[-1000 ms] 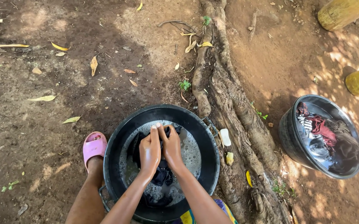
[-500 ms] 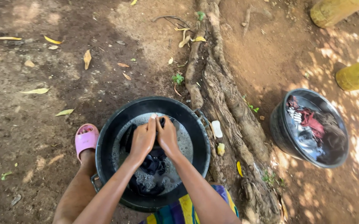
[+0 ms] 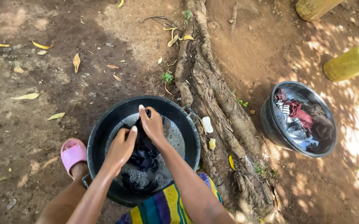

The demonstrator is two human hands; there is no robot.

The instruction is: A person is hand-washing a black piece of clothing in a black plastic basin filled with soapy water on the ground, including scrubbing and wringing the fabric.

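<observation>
A black basin point(image 3: 105, 128) of soapy water sits on the dirt in front of me. A dark wet cloth point(image 3: 143, 154) lies in it, partly under the suds. My left hand point(image 3: 122, 146) grips the near part of the cloth. My right hand point(image 3: 151, 123) grips its far end, a little ahead of the left hand. Both hands press against the cloth over the water.
A thick tree root point(image 3: 212, 95) runs beside the basin, with a white soap bar point(image 3: 207, 124) and a yellowish piece point(image 3: 212, 144) on it. A second black basin point(image 3: 271, 120) holds wet clothes at right. Yellow containers point(image 3: 347, 62) stand beyond. My foot wears a pink sandal point(image 3: 72, 152).
My right hand has slid forward along the cloth and my left hand has drawn back, so they are now apart. The view has shifted, moving everything leftward.
</observation>
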